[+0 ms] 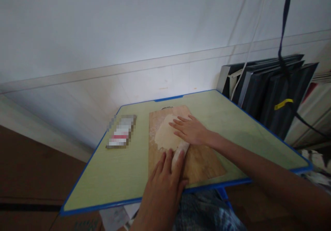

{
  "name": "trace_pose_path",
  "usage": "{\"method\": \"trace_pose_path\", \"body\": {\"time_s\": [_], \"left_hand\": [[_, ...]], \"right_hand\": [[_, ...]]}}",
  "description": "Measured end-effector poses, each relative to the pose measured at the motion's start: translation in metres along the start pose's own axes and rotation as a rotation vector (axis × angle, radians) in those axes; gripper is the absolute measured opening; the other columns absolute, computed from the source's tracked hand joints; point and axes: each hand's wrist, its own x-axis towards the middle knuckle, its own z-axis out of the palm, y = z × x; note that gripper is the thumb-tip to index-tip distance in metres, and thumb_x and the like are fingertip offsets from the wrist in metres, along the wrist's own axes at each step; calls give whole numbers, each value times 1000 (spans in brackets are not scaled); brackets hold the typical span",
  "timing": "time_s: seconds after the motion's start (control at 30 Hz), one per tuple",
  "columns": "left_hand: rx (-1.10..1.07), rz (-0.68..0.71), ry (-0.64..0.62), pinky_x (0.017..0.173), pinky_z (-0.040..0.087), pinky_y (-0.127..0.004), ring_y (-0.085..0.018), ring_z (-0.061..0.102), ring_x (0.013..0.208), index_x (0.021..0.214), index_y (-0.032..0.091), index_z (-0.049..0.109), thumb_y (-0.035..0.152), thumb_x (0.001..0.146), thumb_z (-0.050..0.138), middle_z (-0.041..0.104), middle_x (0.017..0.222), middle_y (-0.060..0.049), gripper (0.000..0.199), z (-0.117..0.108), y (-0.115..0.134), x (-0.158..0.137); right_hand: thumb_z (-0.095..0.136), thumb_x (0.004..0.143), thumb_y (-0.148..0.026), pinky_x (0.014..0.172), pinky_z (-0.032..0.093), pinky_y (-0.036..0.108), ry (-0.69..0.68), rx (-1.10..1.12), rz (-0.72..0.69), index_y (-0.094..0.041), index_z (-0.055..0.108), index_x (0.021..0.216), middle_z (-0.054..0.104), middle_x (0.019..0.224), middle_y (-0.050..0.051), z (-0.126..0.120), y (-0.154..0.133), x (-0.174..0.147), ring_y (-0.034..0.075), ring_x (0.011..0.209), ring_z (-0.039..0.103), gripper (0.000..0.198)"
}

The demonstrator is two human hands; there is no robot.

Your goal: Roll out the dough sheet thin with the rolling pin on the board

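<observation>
A flat sheet of pale dough is spread on a wooden cutting board, with flour dusted along its left side. At the dough's near right edge lies a short rolling pin, whitened with flour and set at a slant. My right hand rests flat, palm over the pin's far end, its spread fingers reaching across the dough. My left hand has its fingers stretched out at the pin's near end, fingertips by the dough's lower edge. The palms hide both ends of the pin.
The board sits on a small pale green table with a blue rim. A blurred-out flat object lies on its left side. White wall stands behind; dark flat panels lean at the right, where a black strap hangs down.
</observation>
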Motion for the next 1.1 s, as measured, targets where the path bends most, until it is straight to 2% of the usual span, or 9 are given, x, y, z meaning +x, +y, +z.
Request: {"method": "trace_pose_path", "body": {"time_s": [0.13, 0.33, 0.47, 0.6, 0.73, 0.9, 1.0, 1.1], "left_hand": [[-2, 11, 13, 100, 43, -42, -28, 36, 131, 144, 27, 17, 24, 83, 56, 36, 145, -11, 73, 2, 2, -1], [93, -24, 37, 100, 41, -45, -30, 35, 131, 141, 16, 29, 32, 91, 40, 40, 142, -14, 54, 5, -22, -2], [113, -15, 49, 100, 42, -45, -29, 36, 131, 140, 13, 32, 32, 93, 34, 41, 141, -15, 50, 3, -26, -1], [125, -5, 60, 97, 45, -43, -29, 39, 128, 141, 15, 28, 25, 91, 39, 42, 140, -16, 52, 4, -16, -1], [155, 46, 100, 97, 46, -42, -29, 36, 131, 144, 21, 20, 18, 85, 48, 38, 144, -13, 65, 11, -3, -3], [293, 133, 208, 96, 46, -45, -32, 33, 131, 141, 23, 28, 16, 86, 44, 28, 148, -13, 58, 26, 11, -11], [329, 144, 215, 96, 47, -44, -31, 35, 131, 143, 24, 25, 13, 85, 42, 31, 147, -12, 61, 26, 8, -10], [338, 90, 138, 96, 46, -43, -31, 38, 129, 142, 23, 28, 18, 86, 46, 37, 144, -11, 59, 16, -10, 1]], "right_hand": [[24, 95, -42, 105, 24, 52, 5, 3, -7, -23, 41, 137, 42, 142, 7, -2, 0, -2, 25, 132, 33, 48], [24, 94, -48, 102, 32, 46, -1, 72, -91, -19, 41, 137, 46, 139, 9, -4, -12, 38, 26, 128, 39, 54], [26, 94, -48, 101, 35, 43, -16, 104, -94, -16, 43, 135, 49, 135, 11, -4, -16, 51, 27, 126, 42, 55], [30, 94, -44, 100, 36, 43, 3, 60, -63, -17, 43, 136, 50, 135, 10, -4, -14, 37, 25, 124, 45, 51], [29, 94, -37, 104, 27, 51, 28, 26, -31, -20, 44, 134, 47, 137, 8, -1, -6, 5, 23, 128, 40, 46], [21, 96, -33, 107, 22, 49, 64, 33, -9, -20, 45, 134, 42, 141, 5, 1, 2, -34, 21, 131, 35, 47], [20, 96, -36, 108, 22, 47, 80, 37, -17, -20, 44, 135, 41, 142, 6, 0, 2, -36, 20, 131, 35, 48], [22, 96, -39, 106, 24, 48, 76, 39, -3, -20, 45, 134, 44, 140, 8, 1, 0, -13, 21, 128, 39, 48]]}}
